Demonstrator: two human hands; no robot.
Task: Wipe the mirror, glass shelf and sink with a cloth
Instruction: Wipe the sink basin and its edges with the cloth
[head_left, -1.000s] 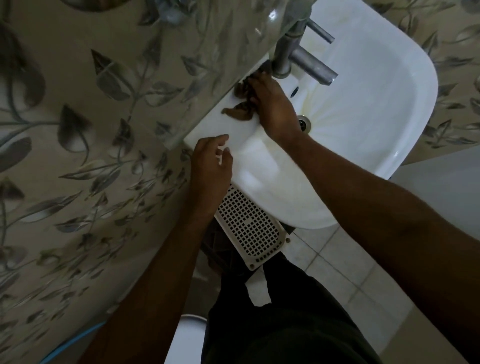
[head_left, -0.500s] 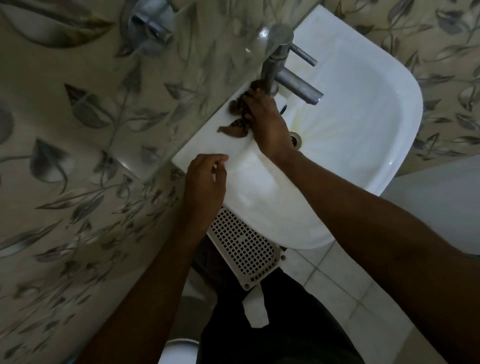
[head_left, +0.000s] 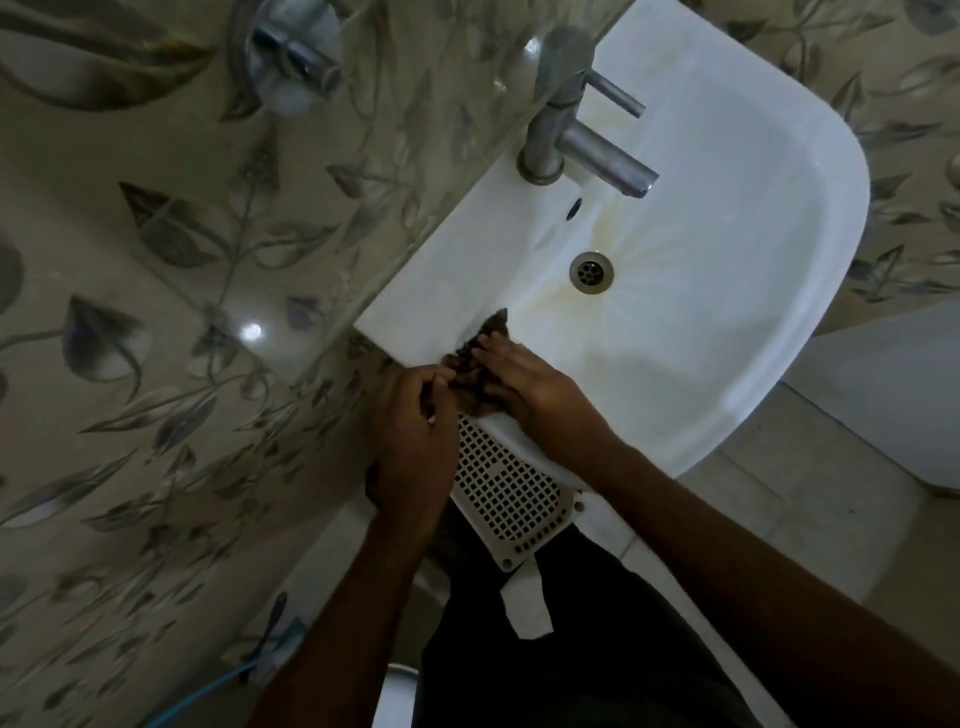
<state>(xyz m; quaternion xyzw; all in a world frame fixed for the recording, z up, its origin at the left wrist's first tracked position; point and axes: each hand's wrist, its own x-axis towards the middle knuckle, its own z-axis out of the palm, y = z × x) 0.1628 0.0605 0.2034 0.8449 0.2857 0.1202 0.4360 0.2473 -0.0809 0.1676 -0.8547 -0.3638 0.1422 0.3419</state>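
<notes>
Cloth (head_left: 475, 364) bunched on sink (head_left: 727, 260) near-left rim, between hands: right hand (head_left: 519, 379) flat-fingered on top, left hand (head_left: 410, 415) pinching its left edge; basin lies rightward.

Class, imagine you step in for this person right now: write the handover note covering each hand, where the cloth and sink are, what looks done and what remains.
Left hand: fingers curled, pinching the brown cloth at the sink's near-left rim.
Right hand: fingers flat, pressing the cloth onto that rim.
Done: cannot be judged from this view.
Left: yellowish stains still run from under the tap to the drain; wipe the basin. The glass shelf above shows; the mirror is out of view.
</notes>
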